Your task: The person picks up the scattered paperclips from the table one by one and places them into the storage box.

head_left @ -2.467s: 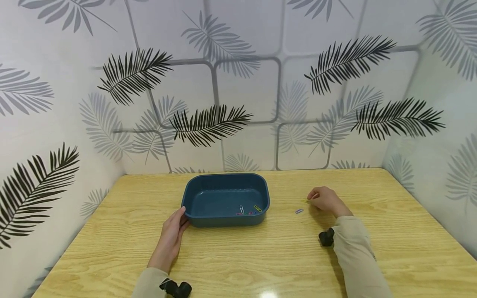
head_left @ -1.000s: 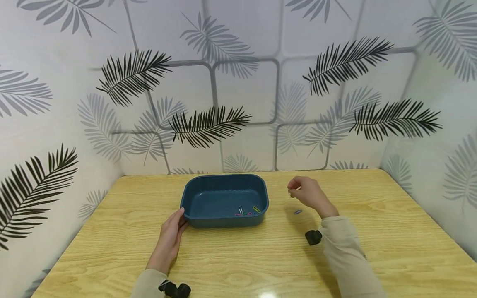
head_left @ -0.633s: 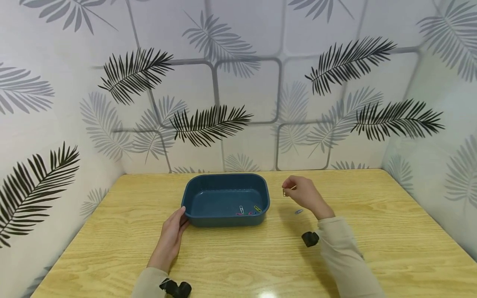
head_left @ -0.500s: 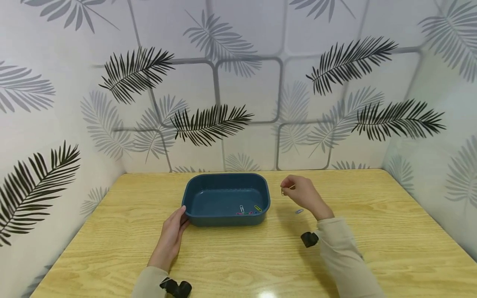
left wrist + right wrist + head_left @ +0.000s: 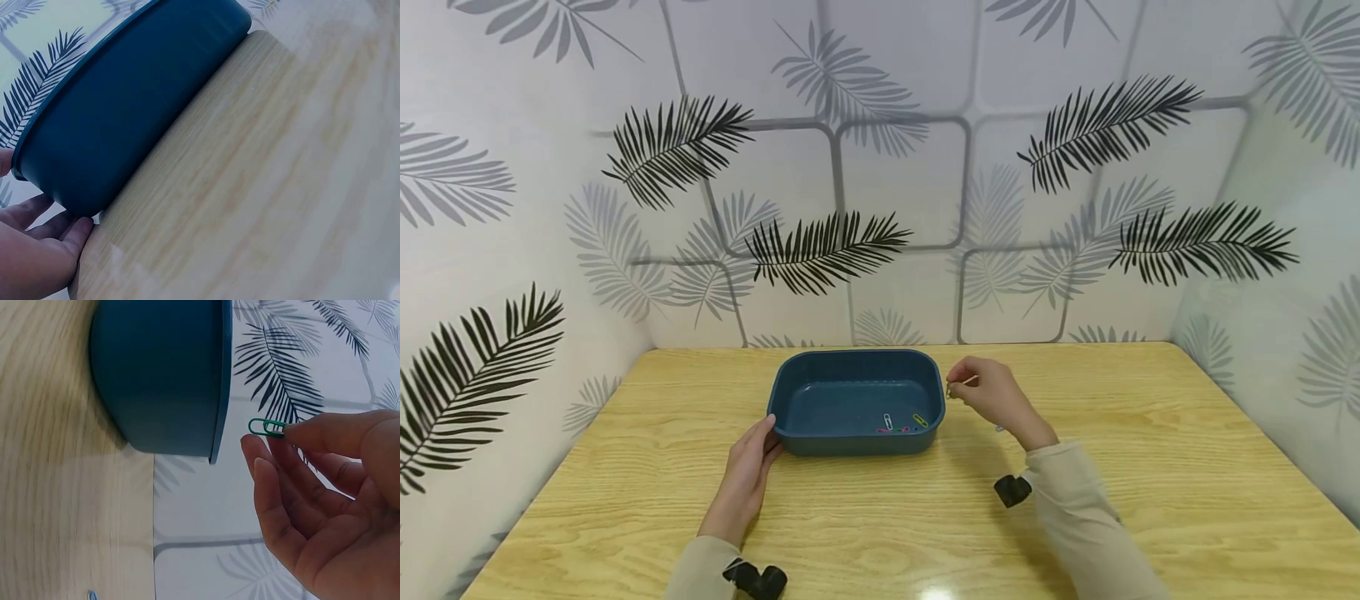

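Observation:
A dark blue rectangular plastic bin [image 5: 850,447] stands on the table. My left hand [image 5: 747,475] grips its front-left corner, the thumb at the rim and the fingers against the outer wall, as the left wrist view also shows. My right hand [image 5: 996,396] pinches a paper clip [image 5: 257,427] between thumb and fingers, just off the bin's right end; it looks green in the right wrist view. Inside the bin lie a white paper clip [image 5: 887,422], a yellow paper clip [image 5: 920,420] and several small coloured pieces partly hidden by the front wall.
Another paper clip [image 5: 999,429], bluish, lies on the table below my right wrist, mostly covered in the head view. The wooden table [image 5: 865,525] meets a wall [image 5: 910,300] with leaf patterns behind the bin. Each sleeve carries a black wrist camera [image 5: 1012,491].
My right hand has picked a paper clip off the table, lifted it and carried it left to the bin's right end. The left hand and the bin have stayed in place.

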### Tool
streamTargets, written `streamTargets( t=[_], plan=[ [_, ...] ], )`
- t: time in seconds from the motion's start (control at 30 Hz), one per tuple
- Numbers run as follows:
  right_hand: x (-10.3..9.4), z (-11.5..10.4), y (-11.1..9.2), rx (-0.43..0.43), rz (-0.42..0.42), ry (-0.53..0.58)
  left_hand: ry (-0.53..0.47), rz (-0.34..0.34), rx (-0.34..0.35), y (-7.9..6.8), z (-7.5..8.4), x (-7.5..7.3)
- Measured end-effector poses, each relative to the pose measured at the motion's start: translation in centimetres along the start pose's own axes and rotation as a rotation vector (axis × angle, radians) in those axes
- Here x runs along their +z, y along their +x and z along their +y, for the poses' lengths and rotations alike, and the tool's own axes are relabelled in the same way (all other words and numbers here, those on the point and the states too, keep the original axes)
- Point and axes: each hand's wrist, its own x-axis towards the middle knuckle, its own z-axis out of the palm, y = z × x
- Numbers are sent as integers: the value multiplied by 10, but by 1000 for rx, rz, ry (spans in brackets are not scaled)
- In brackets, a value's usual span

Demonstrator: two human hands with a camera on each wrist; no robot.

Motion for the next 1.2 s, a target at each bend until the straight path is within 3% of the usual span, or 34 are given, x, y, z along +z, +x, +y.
streamTargets(
  t=[0.27, 1.2],
  plan=[
    [11, -6, -1, -25, -17, 39, 0, -4, 3, 0, -1, 1],
    [16, -15, -2, -71, -30, 87, 9, 2, 0, -1, 0, 1]
  ],
)
